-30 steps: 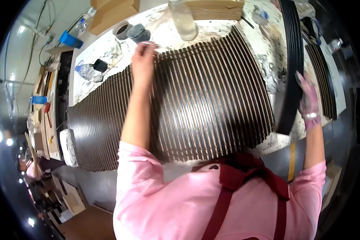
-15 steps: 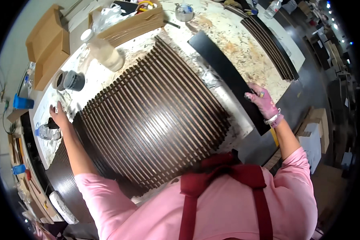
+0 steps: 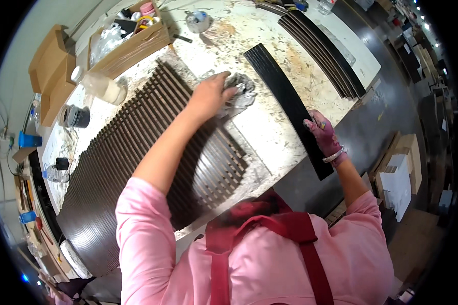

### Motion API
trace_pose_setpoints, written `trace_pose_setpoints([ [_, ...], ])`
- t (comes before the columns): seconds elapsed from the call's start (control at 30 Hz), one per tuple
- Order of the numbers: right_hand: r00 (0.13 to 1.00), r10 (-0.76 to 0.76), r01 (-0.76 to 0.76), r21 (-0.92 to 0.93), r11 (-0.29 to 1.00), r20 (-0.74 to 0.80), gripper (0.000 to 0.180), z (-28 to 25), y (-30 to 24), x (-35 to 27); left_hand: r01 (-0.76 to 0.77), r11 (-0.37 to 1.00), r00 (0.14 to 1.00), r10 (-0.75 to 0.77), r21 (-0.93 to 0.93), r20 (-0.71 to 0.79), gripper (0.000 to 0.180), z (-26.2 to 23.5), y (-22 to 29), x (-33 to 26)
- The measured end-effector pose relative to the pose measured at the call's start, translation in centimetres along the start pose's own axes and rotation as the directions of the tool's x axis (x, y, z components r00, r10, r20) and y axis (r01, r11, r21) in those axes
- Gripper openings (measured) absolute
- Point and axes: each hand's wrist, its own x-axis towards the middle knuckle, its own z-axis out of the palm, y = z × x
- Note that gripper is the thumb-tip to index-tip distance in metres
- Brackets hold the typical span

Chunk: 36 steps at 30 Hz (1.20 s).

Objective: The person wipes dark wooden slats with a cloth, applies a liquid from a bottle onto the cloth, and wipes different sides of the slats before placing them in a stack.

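Note:
My right hand point(image 3: 324, 136), in a stained pink glove, is closed around the edge of a long black board point(image 3: 285, 101). The board slants over the table's right edge, with streaks along its upper face. My bare left hand point(image 3: 208, 97) reaches across the slats with thumb and fingers apart, at the edge of a crumpled grey rag point(image 3: 242, 96). Whether the fingertips press on the rag is hard to tell. Beneath my left forearm lies a wide row of dark narrow slats point(image 3: 122, 147), side by side on the paint-marked white table point(image 3: 259, 147).
A stack of dark boards point(image 3: 323, 56) lies at the far right. Toward the left stand a cloudy plastic bottle point(image 3: 104, 89), a dark jar point(image 3: 79, 117) and an open cardboard box point(image 3: 53, 76). Behind them is a carton of supplies point(image 3: 132, 48); a small metal cup point(image 3: 197, 21) sits nearby.
My left hand has swung from the table's left side over the slats to the rag. The black board, still in my right hand, now shows a streaked face instead of a smooth one.

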Motion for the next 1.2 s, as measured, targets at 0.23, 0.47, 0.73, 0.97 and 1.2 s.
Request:
trace_pose_setpoints([
  [0.23,0.995,0.032,-0.039,-0.077,0.996,-0.093,0.027,-5.8,1.7,-2.2,0.039,0.995,0.999,-0.038,0.097,-0.012,0.044,7.2,0.3,2.9],
  [0.47,0.989,0.112,-0.097,-0.143,0.985,0.098,0.030,-7.4,4.4,-2.2,0.120,0.988,0.946,-0.144,-0.098,-0.289,0.042,12.7,6.1,7.9],
  [0.73,0.956,0.208,-0.153,-0.250,0.956,0.209,0.032,-9.7,4.7,-1.3,0.182,0.948,0.949,-0.101,0.262,-0.298,0.024,13.0,3.7,9.1],
  [0.97,0.922,0.357,-0.300,-0.310,0.902,0.146,0.033,-11.4,7.0,-2.5,-0.120,0.968,0.951,0.176,0.220,-0.255,0.025,17.0,9.1,8.0],
  [1.2,0.940,0.235,-0.210,-0.125,0.970,0.246,0.030,-13.0,5.7,1.0,0.074,0.997,0.957,-0.067,0.013,-0.284,0.034,12.0,0.1,8.9],
])
